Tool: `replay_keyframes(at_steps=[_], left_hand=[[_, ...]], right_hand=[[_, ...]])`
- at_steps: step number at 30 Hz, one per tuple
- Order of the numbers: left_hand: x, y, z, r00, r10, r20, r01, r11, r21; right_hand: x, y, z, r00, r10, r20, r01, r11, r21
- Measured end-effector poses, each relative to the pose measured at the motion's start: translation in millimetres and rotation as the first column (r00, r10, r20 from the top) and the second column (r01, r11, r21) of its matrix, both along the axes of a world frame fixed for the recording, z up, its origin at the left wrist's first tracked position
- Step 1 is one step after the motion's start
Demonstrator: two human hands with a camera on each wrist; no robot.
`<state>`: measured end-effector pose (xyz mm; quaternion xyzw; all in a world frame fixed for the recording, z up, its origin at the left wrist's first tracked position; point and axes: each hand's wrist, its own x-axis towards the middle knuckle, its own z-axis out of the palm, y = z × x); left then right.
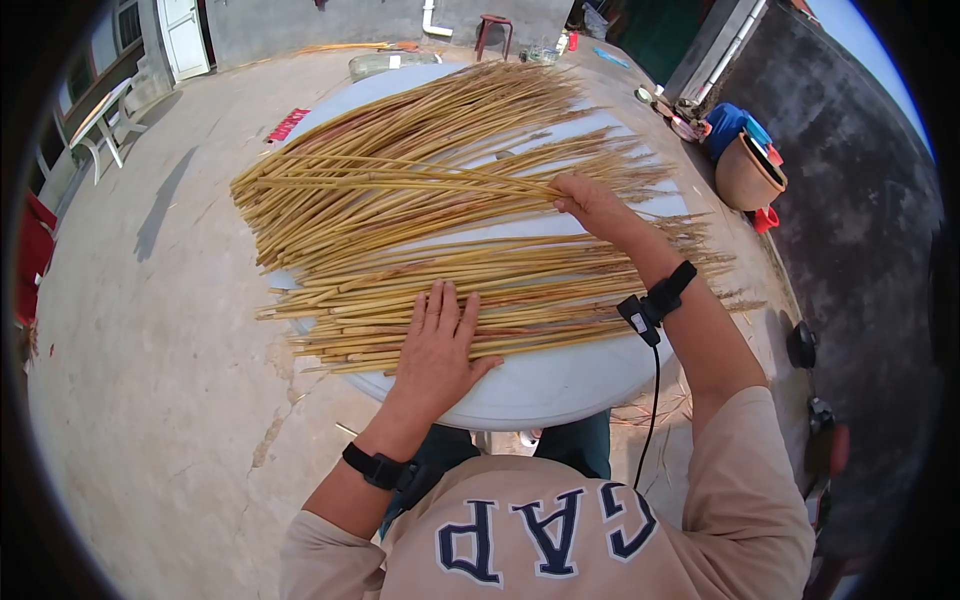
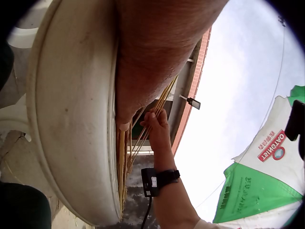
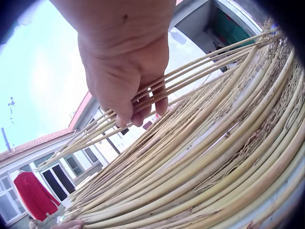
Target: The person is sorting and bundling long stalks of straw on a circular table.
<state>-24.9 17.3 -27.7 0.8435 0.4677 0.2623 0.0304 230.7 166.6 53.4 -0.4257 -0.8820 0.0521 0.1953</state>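
Note:
My right hand (image 1: 598, 212) pinches a few long yellow stalks (image 3: 162, 88) near their feathery ends. In the right wrist view, these stalks pass under the thumb and fingers, raised above the others. My left hand (image 1: 436, 350) lies flat with straight fingers on the nearest layer of stalks (image 1: 350, 330). Two thicker layers spread farther back, the farthest being a dense heap of dry stalks (image 1: 400, 112) with brown feathery tips toward the right. All lie across a round white table (image 1: 560, 385). In the left wrist view, the forearm hides most of the left hand.
A pale concrete yard (image 1: 180, 400) surrounds the table. To the right, a clay pot (image 1: 748, 175) and a blue container (image 1: 727, 125) stand by a dark wall. A red stool (image 1: 493, 35) is at the back, and a white table (image 1: 103, 120) stands at the far left.

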Motion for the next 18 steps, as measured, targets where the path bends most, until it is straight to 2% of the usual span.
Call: replay_keyframes(at_steps=[4,6,7,9,12,13,15,16,18], left_hand=[[0.4,-0.4,-0.3,1.000,-0.002,0.003,0.002,1.000,0.018],[0.1,-0.7,-0.8,1.000,0.000,0.000,0.000,1.000,0.018],[-0.4,-0.9,-0.3,1.000,0.003,-0.001,-0.003,1.000,0.021],[-0.1,-0.6,-0.4,1.000,0.000,-0.002,0.000,1.000,0.017],[0.1,-0.7,0.1,1.000,0.004,-0.017,-0.004,1.000,0.003],[0.1,-0.3,-0.1,1.000,0.005,-0.016,-0.005,1.000,0.003],[0.1,-0.5,-0.7,1.000,0.010,-0.022,-0.010,1.000,0.002],[-1.4,0.1,-1.1,1.000,0.013,-0.023,-0.013,1.000,-0.001],[-1.0,-0.4,0.4,1.000,0.003,-0.026,-0.003,1.000,-0.013]], right_hand=[[-7.2,-18.4,30.8,0.996,0.004,-0.087,0.008,0.990,0.141],[-12.3,-24.3,39.0,0.989,-0.113,-0.098,0.135,0.957,0.257],[-13.2,-22.2,39.7,0.989,-0.110,-0.099,0.132,0.957,0.259],[-14.8,-15.9,40.5,0.993,-0.038,-0.113,0.085,0.890,0.447],[-25.8,-11.8,45.5,0.991,0.003,-0.132,0.071,0.834,0.547],[-28.7,-7.4,42.8,0.991,0.004,-0.131,0.069,0.834,0.547],[-30.4,4.5,24.6,0.981,-0.116,0.156,0.056,0.936,0.347],[-34.2,12.0,7.7,0.959,-0.093,0.268,0.009,0.955,0.297],[-31.4,20.7,-6.0,0.943,-0.120,0.309,0.046,0.971,0.236]])
